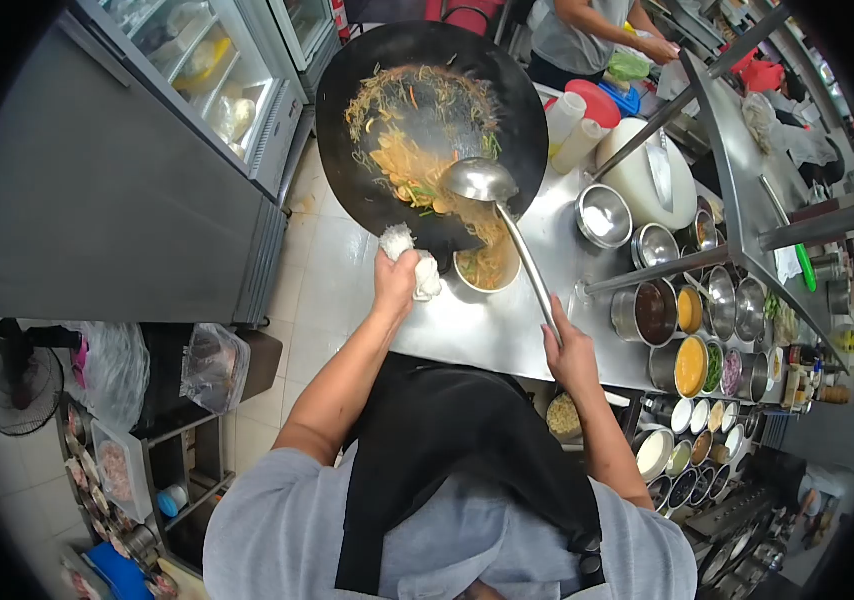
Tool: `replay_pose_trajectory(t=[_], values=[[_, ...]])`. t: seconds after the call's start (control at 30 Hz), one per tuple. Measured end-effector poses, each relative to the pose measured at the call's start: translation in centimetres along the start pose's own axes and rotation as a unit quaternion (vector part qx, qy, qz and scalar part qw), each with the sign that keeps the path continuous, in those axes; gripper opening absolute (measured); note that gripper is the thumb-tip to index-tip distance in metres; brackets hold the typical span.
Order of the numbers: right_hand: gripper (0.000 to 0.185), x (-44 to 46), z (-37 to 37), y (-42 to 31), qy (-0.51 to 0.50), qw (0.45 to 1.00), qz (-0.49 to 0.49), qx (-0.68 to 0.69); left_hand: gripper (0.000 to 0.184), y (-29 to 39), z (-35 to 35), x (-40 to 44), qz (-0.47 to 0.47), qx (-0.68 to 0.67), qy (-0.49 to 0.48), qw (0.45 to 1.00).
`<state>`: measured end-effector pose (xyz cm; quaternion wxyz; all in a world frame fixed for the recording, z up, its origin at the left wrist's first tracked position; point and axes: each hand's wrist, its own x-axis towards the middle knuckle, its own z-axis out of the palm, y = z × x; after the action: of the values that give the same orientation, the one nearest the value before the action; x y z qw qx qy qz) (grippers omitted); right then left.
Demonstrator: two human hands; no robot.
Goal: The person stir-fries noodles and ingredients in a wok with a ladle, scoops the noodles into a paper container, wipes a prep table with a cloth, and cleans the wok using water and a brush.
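Gripping the wok (525, 120) through a white cloth (427, 277), the left hand (394, 284) is clamped at the near rim; whether it holds a handle I cannot tell. The wok tilts over the table (452, 332) at its left edge. The right hand (572, 352) is wrapped around the handle of the ladle (482, 180), whose head is at the wok's near rim. Noodles (402, 160) lie in the wok and trail into a bowl (488, 289) near the table's near left corner.
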<state>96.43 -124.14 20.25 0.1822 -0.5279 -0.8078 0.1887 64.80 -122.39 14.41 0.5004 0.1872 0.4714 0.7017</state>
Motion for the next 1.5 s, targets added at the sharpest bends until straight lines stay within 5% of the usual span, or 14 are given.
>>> replay_pose_trajectory(t=[0.17,0.43,0.73,1.13,1.3,1.5], values=[[0.055,-1.8,-4.4,-3.1,-0.059,0.993,0.09,0.042,0.026,-0.5,-1.4,1.0,0.008,0.005,-0.022,1.0],[0.055,2.1,-2.0,-1.4,-0.004,1.0,0.008,0.007,0.024,0.4,-0.9,1.5,0.02,0.001,-0.036,0.999],[0.054,-4.3,-8.3,-7.5,-0.103,0.985,0.139,0.009,0.022,-0.5,-1.3,2.7,0.002,-0.02,-0.04,0.999],[0.049,-9.6,-10.2,-11.0,-0.093,0.965,0.246,0.023,0.024,-0.6,-1.1,3.0,0.016,0.01,-0.072,0.997],[0.049,-8.1,-7.1,-9.4,-0.043,0.969,0.241,0.038,0.026,-0.8,-1.0,3.2,0.001,0.017,-0.068,0.998],[0.053,4.5,1.6,-5.7,0.084,0.99,0.05,0.098,0.024,-0.1,-0.9,2.6,-0.015,0.021,-0.062,0.998]])
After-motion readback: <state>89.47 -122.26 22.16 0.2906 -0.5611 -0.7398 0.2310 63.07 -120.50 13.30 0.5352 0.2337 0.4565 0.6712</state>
